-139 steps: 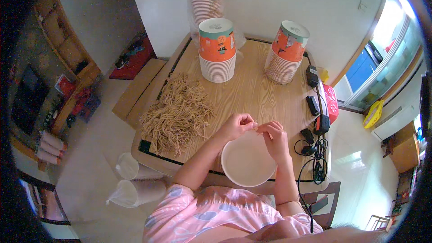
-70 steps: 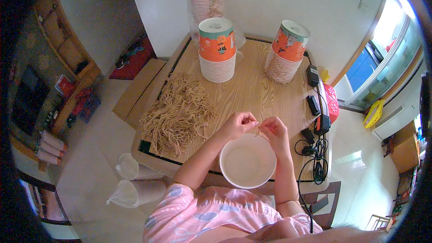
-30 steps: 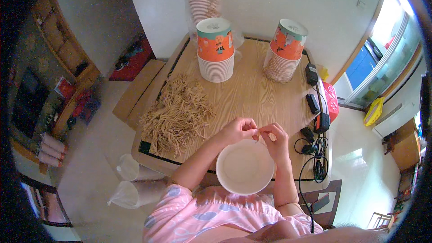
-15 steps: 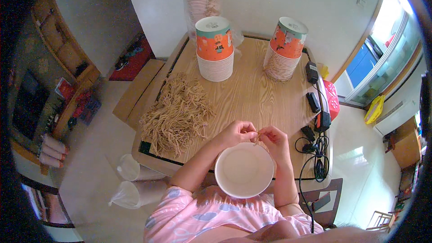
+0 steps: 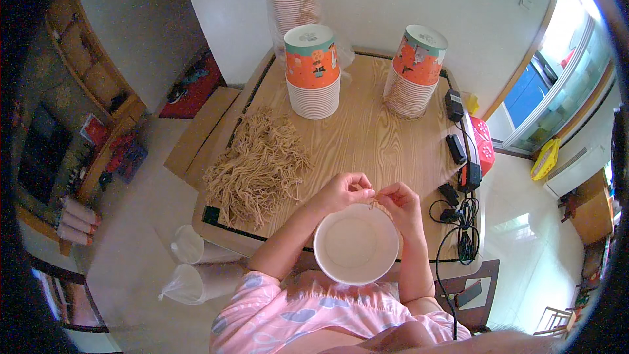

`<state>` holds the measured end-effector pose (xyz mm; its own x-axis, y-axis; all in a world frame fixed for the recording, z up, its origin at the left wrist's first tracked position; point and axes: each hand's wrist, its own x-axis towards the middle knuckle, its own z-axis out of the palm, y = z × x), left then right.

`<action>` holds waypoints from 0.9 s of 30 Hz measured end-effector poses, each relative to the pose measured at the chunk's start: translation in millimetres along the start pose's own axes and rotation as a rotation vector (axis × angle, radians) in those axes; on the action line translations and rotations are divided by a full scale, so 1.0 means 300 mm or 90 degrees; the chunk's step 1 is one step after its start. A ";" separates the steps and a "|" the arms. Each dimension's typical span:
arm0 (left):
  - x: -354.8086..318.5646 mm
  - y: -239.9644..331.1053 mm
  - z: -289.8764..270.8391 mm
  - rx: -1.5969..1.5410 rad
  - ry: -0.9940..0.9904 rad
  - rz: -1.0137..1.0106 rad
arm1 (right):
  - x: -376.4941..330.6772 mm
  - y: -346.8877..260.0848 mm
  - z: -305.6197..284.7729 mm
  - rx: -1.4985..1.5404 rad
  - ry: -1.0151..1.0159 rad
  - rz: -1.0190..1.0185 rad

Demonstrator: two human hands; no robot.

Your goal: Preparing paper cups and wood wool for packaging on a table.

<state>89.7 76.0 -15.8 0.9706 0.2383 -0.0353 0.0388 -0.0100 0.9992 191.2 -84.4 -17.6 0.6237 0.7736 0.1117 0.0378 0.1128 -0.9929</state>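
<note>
A white paper bucket (image 5: 356,249), its mouth facing up at me, rests between my forearms at the near edge of the table. Just beyond its far rim, my left hand (image 5: 344,191) and my right hand (image 5: 401,208) meet, fingertips pinched close together. A short bit of tan paper string (image 5: 374,204) shows at the fingers of my right hand. Both hands seem closed on this string, though most of it is hidden by the fingers. To the left lies a loose heap of tan paper strings (image 5: 259,167).
Two upside-down stacks of orange and green paper buckets, a left stack (image 5: 313,78) and a right stack (image 5: 417,69), stand at the back. Behind is a tall bagged stack (image 5: 293,0). Power adapters (image 5: 453,105) and a coiled black cable (image 5: 468,229) line the right edge.
My hands have shifted slightly, with the fingertips a little farther apart. The bucket has moved slightly away from me. Both hands stay pinched.
</note>
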 end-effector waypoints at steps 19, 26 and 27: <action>0.003 0.028 0.006 -0.056 -0.017 0.060 | 0.014 0.020 0.008 -0.002 0.014 -0.024; 0.000 0.059 0.002 -0.127 -0.087 -0.013 | 0.019 0.009 0.000 -0.233 -0.005 -0.158; 0.000 0.059 0.002 -0.130 -0.088 -0.014 | 0.019 0.006 0.001 -0.233 -0.005 -0.158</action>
<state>90.6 75.2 1.9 0.9939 0.1006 -0.0450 0.0248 0.1932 0.9808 194.8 -79.5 -18.7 0.5553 0.7554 0.3478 0.4610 0.0684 -0.8847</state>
